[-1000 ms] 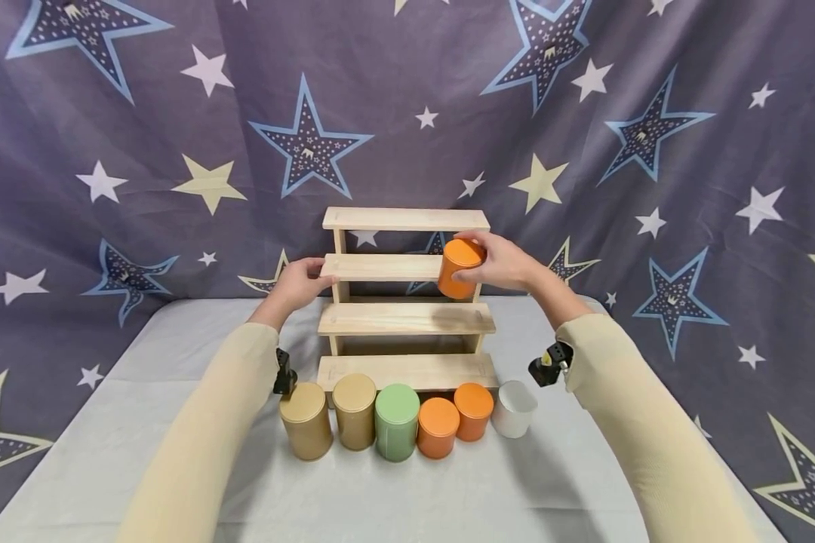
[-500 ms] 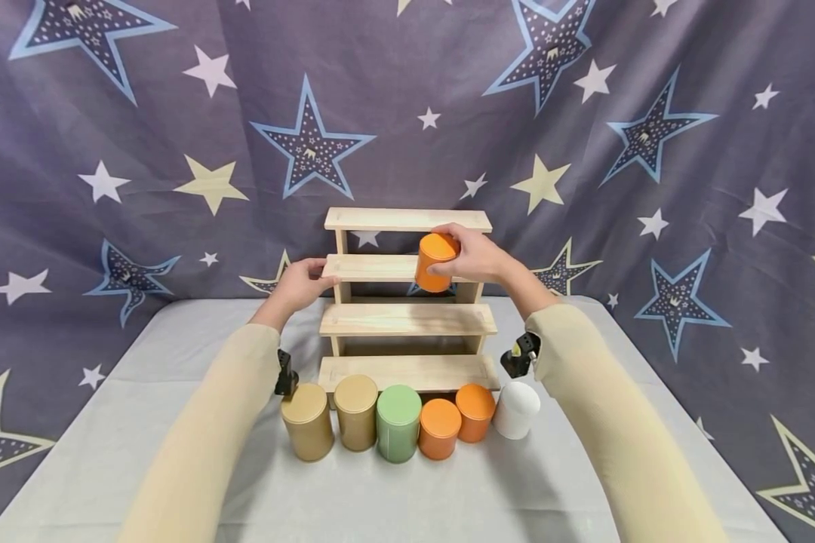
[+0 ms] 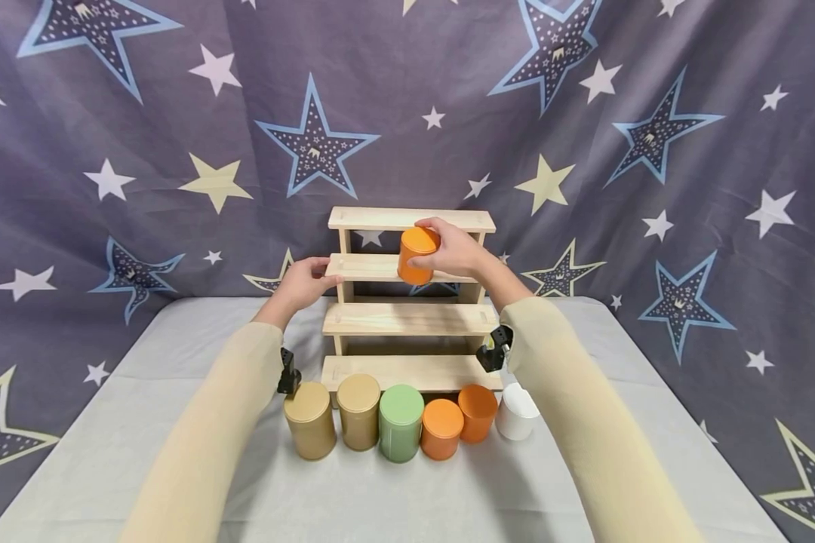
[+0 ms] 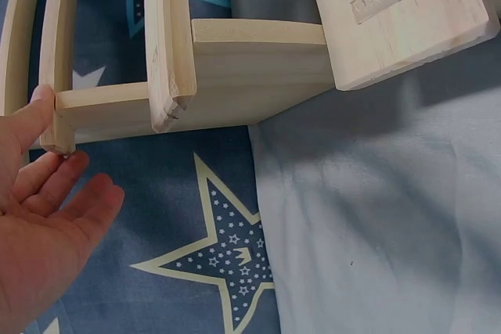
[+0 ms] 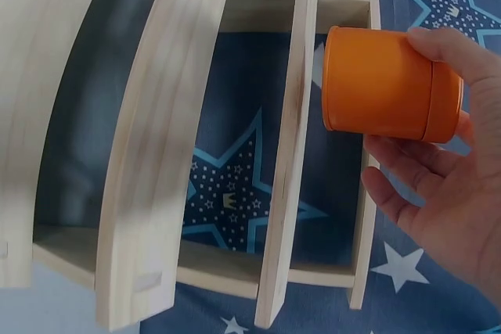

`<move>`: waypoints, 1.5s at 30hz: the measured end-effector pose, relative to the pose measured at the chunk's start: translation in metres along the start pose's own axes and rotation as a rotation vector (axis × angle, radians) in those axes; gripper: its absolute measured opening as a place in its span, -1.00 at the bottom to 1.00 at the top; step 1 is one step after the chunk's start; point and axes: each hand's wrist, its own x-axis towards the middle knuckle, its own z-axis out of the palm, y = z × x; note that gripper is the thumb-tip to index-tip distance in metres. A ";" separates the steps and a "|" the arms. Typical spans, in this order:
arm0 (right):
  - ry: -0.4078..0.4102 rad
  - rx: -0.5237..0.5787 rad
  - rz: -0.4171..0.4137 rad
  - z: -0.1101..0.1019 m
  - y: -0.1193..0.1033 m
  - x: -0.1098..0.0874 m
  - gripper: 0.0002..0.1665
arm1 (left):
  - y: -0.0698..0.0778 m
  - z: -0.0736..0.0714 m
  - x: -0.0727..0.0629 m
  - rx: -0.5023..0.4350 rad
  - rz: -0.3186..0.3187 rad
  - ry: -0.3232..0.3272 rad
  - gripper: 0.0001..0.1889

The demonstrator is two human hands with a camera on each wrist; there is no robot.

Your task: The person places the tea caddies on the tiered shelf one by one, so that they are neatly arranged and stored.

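An orange canister (image 3: 417,256) is in my right hand (image 3: 450,247), gripped between thumb and fingers. It is upright in front of the upper part of a wooden stepped shelf (image 3: 410,320), at the second step from the top. In the right wrist view, a small gap shows between the canister's base (image 5: 333,80) and that step's board (image 5: 290,146). My left hand (image 3: 302,283) pinches the left end of the same step. Thumb and fingers lie on either side of the board end (image 4: 59,115) in the left wrist view.
Before the lowest step stands a row: two gold canisters (image 3: 310,421) (image 3: 358,412), a green canister (image 3: 401,424), two orange ones (image 3: 441,430) (image 3: 478,414), and a white canister (image 3: 517,412). A pale cloth (image 3: 380,501) covers the table; a starred curtain (image 3: 407,166) hangs behind.
My right hand has carried the orange canister leftward and slightly upward along the second step from the top. The left hand has kept its place on the shelf.
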 end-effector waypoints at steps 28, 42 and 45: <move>0.061 0.081 0.044 0.038 -0.014 0.029 -0.09 | 0.002 0.002 -0.001 0.010 0.008 -0.002 -0.39; 0.116 0.088 0.050 0.057 -0.015 0.036 -0.11 | 0.004 -0.001 -0.003 0.002 -0.001 -0.009 -0.39; 0.126 0.117 0.046 0.061 -0.014 0.037 -0.11 | 0.003 -0.001 -0.003 0.000 -0.004 -0.011 -0.38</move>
